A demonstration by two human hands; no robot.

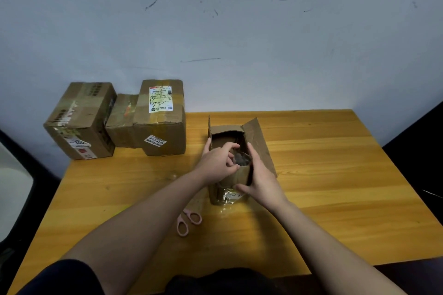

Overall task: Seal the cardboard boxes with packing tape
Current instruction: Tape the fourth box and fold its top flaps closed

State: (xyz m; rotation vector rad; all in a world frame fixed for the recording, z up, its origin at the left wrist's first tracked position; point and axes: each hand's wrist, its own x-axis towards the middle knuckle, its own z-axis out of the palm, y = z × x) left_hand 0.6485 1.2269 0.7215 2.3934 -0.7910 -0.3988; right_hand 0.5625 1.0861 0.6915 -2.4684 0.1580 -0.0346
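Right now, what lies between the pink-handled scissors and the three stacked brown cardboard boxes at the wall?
Head view: only bare wooden table between the scissors and the boxes.

There are four cardboard boxes: three closed boxes (81, 120) (122, 120) (160, 117) and one open box (235, 163). There is one pair of pink scissors (188, 220), and two hands (219, 161) (262, 181).

An open cardboard box (236, 175) stands upright near the middle of the wooden table, its top flaps raised, the right one angled outward; clear tape glints on its near lower face. Three closed cardboard boxes (119, 120), taped and labelled, sit clustered at the table's far left corner
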